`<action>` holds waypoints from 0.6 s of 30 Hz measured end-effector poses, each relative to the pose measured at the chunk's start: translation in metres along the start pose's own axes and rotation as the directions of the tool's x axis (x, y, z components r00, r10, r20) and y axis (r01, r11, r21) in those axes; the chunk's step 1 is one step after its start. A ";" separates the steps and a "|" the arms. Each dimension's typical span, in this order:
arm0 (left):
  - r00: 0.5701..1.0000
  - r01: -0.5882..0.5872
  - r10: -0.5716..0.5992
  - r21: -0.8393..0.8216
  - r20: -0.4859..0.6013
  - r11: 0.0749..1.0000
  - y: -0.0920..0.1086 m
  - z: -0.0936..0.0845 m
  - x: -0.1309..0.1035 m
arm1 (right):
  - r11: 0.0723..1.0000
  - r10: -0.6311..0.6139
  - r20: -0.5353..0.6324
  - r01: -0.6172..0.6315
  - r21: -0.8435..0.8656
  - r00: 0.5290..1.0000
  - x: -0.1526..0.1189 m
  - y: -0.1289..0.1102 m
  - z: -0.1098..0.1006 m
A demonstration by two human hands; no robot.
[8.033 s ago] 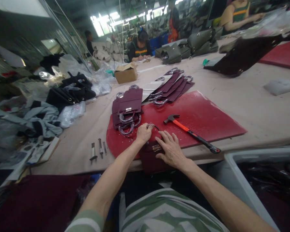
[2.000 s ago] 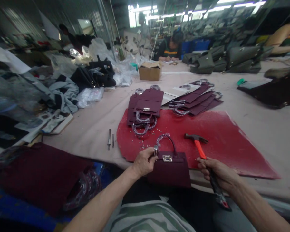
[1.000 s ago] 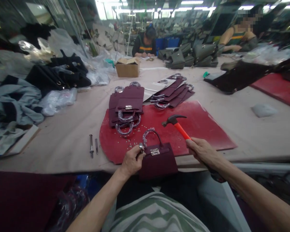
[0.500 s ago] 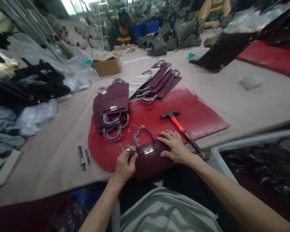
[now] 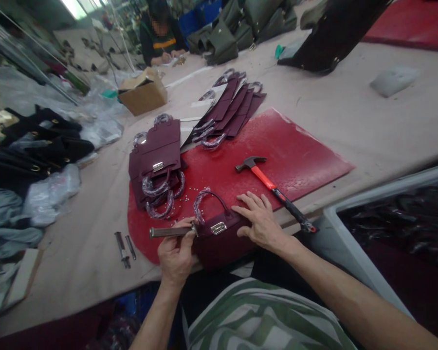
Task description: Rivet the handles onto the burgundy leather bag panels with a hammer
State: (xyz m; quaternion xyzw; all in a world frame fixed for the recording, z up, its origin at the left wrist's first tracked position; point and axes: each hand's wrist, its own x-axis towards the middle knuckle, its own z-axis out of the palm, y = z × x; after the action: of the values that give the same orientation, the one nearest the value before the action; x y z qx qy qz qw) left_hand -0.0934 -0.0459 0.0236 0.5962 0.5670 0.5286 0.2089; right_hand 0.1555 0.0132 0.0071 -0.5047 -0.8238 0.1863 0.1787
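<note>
My left hand [image 5: 177,257] grips a metal punch [image 5: 170,232] between thumb and fingers. The punch lies nearly level and points left, its right end at the left edge of a burgundy handbag panel [image 5: 219,250]. This panel has a silver clasp plate [image 5: 218,228] and a plastic-wrapped handle [image 5: 200,201]. My right hand [image 5: 259,221] rests on the panel's right part, fingers spread. Beyond it, a claw hammer [image 5: 264,177] with an orange and black handle lies on the red mat [image 5: 299,150]. Small metal bits [image 5: 184,197] are scattered on the mat.
Burgundy panels [image 5: 164,141] are stacked on the mat's left, with more fanned out [image 5: 237,107] behind. Two metal tools [image 5: 122,249] lie at the left. A cardboard box [image 5: 146,95] stands farther back. At right is a white bin [image 5: 365,272]; a person [image 5: 160,36] sits across the table.
The punch has tipped from nearly end-on to lying level, pointing left, as my left hand turned and moved slightly left. My right hand stays on the panel. The camera view has shifted.
</note>
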 end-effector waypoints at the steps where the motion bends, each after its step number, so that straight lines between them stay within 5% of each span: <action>1: 1.000 0.012 -0.013 -0.040 -0.007 0.999 0.006 0.008 0.001 | 1.000 0.000 -0.003 0.000 0.004 1.000 0.000 0.000 0.000; 8: 0.976 -0.170 0.171 -0.021 0.135 0.985 0.005 0.079 -0.001 | 1.000 -0.009 -0.034 0.009 0.017 0.999 -0.001 -0.001 0.002; 18: 0.939 -0.324 0.310 0.082 0.145 0.943 0.000 0.085 -0.002 | 0.997 -0.015 -0.044 0.018 0.069 0.999 -0.003 0.002 0.001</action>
State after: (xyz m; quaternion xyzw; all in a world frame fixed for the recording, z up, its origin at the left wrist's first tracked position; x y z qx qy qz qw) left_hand -0.0192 -0.0183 -0.0069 0.7232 0.4754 0.4848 0.1261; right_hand 0.1580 0.0114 0.0049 -0.4954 -0.8168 0.2023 0.2156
